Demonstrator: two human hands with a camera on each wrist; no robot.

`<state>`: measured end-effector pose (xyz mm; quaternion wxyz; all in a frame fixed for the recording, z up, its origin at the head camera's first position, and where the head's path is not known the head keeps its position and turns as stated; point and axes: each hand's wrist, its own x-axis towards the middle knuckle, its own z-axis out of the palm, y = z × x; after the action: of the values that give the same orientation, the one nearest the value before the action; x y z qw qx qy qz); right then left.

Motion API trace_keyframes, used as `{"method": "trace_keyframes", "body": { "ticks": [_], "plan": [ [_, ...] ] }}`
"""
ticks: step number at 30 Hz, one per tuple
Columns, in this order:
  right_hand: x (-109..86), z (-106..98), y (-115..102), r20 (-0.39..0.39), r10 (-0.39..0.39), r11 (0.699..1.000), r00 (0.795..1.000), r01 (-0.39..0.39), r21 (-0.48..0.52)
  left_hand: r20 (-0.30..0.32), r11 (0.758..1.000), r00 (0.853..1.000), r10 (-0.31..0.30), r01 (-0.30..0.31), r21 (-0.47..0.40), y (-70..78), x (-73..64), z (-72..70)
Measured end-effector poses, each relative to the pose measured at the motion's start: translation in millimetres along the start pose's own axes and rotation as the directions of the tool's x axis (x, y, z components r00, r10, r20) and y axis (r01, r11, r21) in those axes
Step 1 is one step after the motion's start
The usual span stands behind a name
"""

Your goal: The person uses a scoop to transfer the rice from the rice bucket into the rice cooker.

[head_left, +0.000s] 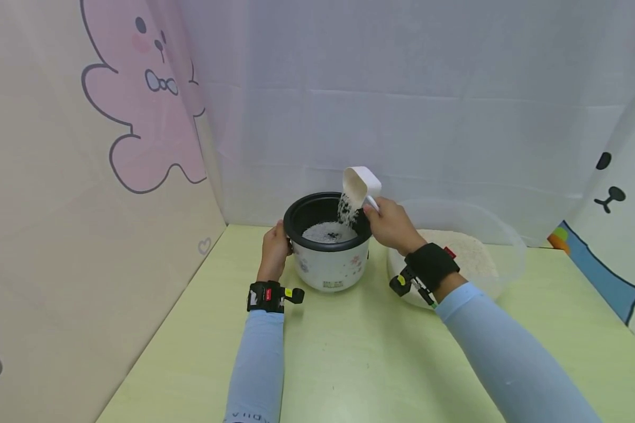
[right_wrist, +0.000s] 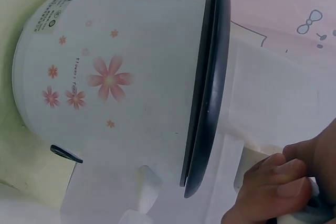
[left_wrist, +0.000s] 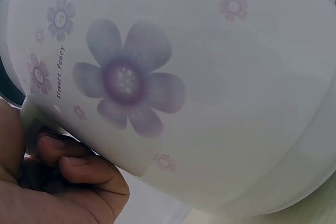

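Note:
A white rice cooker (head_left: 330,267) with flower prints and a black rim stands on the table, its lid off. My left hand (head_left: 273,254) grips the side handle; in the left wrist view the fingers (left_wrist: 86,169) curl under it against the cooker wall. Over the right side of the rim, my right hand (head_left: 394,226) holds a white measuring cup (head_left: 369,181) by its handle. The cup is tipped to the left, and rice (head_left: 347,210) falls from it into the cooker. Pale grains (head_left: 328,232) lie inside the pot. In the right wrist view the cup is mostly hidden behind the hand.
Right of the cooker, partly behind my right wrist, is a large translucent tub (head_left: 513,258) holding a heap of rice (head_left: 468,249). A white curtain (head_left: 428,106) hangs along the table's back edge, and a printed curtain (head_left: 84,235) lines the left side.

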<state>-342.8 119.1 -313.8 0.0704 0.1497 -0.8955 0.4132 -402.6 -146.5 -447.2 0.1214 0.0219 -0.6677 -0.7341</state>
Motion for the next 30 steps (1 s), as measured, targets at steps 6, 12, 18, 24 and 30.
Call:
{"method": "trace_keyframes", "body": {
  "ticks": [6,12,18,24,30],
  "plan": [
    [-1.2,2.6,-1.2,-0.010,-0.075,0.990,0.997,0.073,-0.120,0.005,1.000,1.000,0.000,0.000,0.007,0.0,0.5,0.0],
    [-1.1,3.4,-1.6,0.001,-0.100,0.981,0.995,0.098,-0.166,0.004,0.999,1.000,-0.006,0.006,0.032,1.3,-0.5,-0.2],
    [-1.4,3.3,-1.8,0.008,-0.122,0.971,0.993,0.121,-0.205,0.007,0.999,1.000,-0.005,0.005,0.032,1.7,-0.6,-0.7],
    [-1.3,4.8,0.1,0.016,-0.116,0.965,0.993,0.117,-0.235,0.012,1.000,1.000,0.002,-0.003,0.027,2.3,-1.5,-0.8],
    [-3.0,6.6,1.7,0.023,-0.103,0.945,0.994,0.105,-0.310,0.022,0.999,1.000,-0.001,0.000,0.038,3.1,-2.9,-2.0]
  ]
}}
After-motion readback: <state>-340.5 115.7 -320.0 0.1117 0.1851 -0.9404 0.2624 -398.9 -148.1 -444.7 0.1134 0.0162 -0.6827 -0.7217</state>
